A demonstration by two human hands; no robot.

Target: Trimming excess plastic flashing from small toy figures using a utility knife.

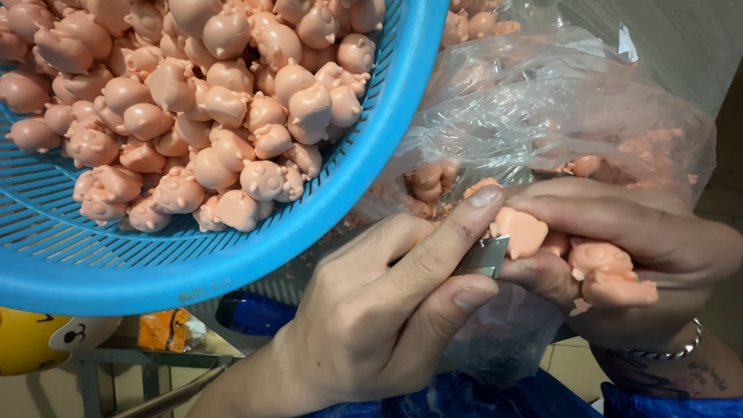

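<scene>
Left hand (379,310) clenched on a small blade (481,257), index finger stretched along its back, edge touching a pink pig (520,231). Right hand (635,248) grasping that pig between thumb and fingers, a couple more pigs (611,275) cupped in the palm. Metal bracelet (673,348) on the right wrist.

Landmark: blue basket (371,147). Pig under the blade just right of and below the basket rim. Clear bag (557,108) right of the basket, more pink pieces inside, partly blurred by plastic. Heap of pigs (224,116) inside the basket, piled loose against its wall. Yellow toy (39,337) and orange pack (166,329) below the basket, out of focus.

Handling, judged: pigs small, light, looking like soft rubbery moulded pieces, smooth and rounded so likely to slip or roll; best pinched across the plump body, fingertips kept clear of the edge. Blade stiff, thin, sharp; held by its back only.
</scene>
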